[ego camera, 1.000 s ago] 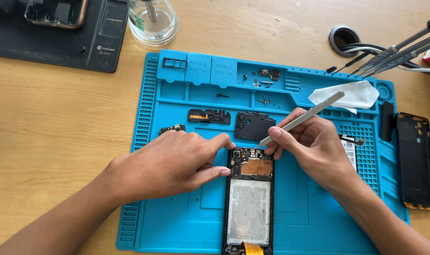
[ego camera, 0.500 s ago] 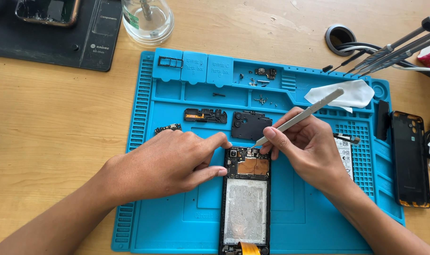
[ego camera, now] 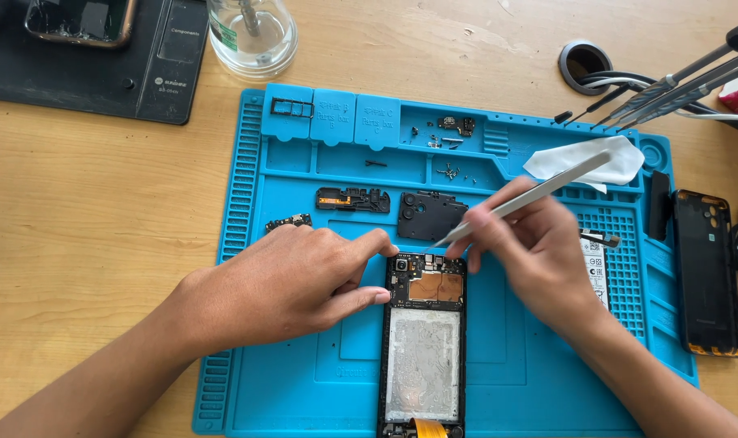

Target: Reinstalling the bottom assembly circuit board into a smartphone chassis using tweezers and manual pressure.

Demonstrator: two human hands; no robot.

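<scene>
An opened phone (ego camera: 423, 349) with bare circuit board and empty silver battery bay lies on a blue repair mat (ego camera: 288, 174). My left hand (ego camera: 292, 280) rests on the mat, with its index finger and thumb against the phone's upper left edge. My right hand (ego camera: 527, 255) grips metal tweezers (ego camera: 523, 199), whose tips sit just above the top edge of the phone's board. A battery (ego camera: 594, 264) lies partly hidden behind my right hand.
Black plastic covers (ego camera: 430, 215) and a small bracket (ego camera: 353, 199) lie on the mat with loose screws (ego camera: 450, 172) in its trays. A white wipe (ego camera: 584, 162), a back cover (ego camera: 707, 272), a glass jar (ego camera: 251, 32), a black pad (ego camera: 101, 57) and tools (ego camera: 677, 81) surround them.
My right hand with the tweezers has shifted slightly, with the tips staying near the phone's top edge. My left hand has kept its place against the phone.
</scene>
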